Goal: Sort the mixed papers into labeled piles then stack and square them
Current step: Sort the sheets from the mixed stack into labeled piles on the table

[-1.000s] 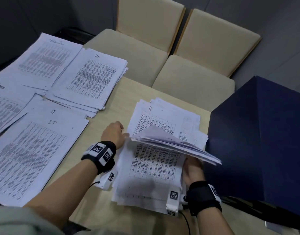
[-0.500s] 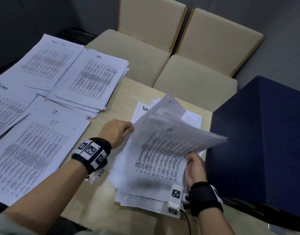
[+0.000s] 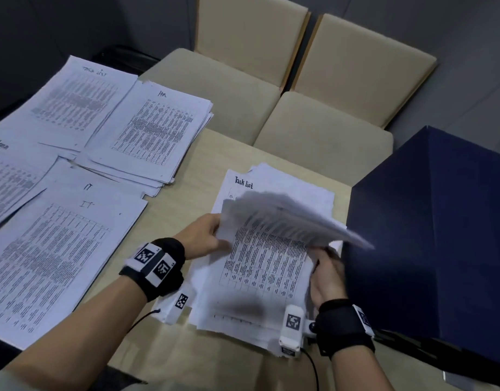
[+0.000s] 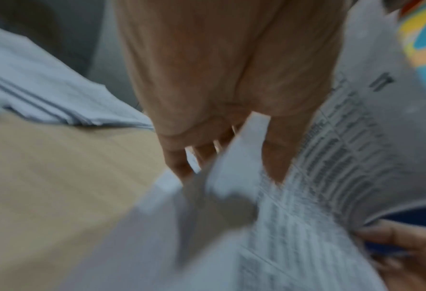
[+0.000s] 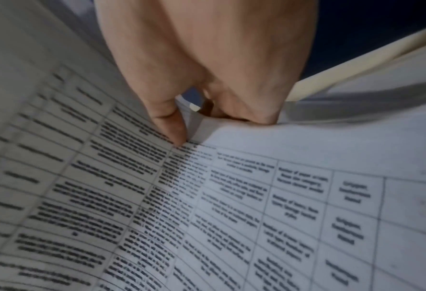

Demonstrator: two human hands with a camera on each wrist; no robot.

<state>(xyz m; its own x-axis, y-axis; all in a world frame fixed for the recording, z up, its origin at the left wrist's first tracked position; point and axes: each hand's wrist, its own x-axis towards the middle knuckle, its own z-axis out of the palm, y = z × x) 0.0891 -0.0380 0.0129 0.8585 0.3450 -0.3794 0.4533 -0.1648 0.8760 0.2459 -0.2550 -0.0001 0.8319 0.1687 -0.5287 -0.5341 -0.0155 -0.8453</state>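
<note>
A mixed stack of printed sheets [image 3: 265, 277] lies on the wooden table [image 3: 169, 210] in front of me. A bundle of its upper sheets [image 3: 285, 218] is lifted and fanned, blurred by motion. My left hand [image 3: 206, 235] pinches the left edge of a lifted sheet [image 4: 234, 163]. My right hand [image 3: 325, 269] grips the right edge of the fanned sheets [image 5: 196, 122], thumb on the printed page. A sheet headed "Task list" [image 3: 243, 183] shows at the far end of the stack. Sorted piles lie on the left: "IT" [image 3: 59, 249], "HR" [image 3: 152, 131], another task list pile [image 3: 71, 100].
A large dark blue box [image 3: 440, 230] stands close against the stack's right side. Two beige chairs [image 3: 322, 136] are pushed up to the table's far edge. Another labeled pile [image 3: 9, 176] runs off the left edge. Bare wood shows between the piles and the stack.
The lifted bundle has dropped from steeply raised to a flatter fan. My left hand moved right onto the sheets' left edge. The "Task list" sheet beneath now shows more.
</note>
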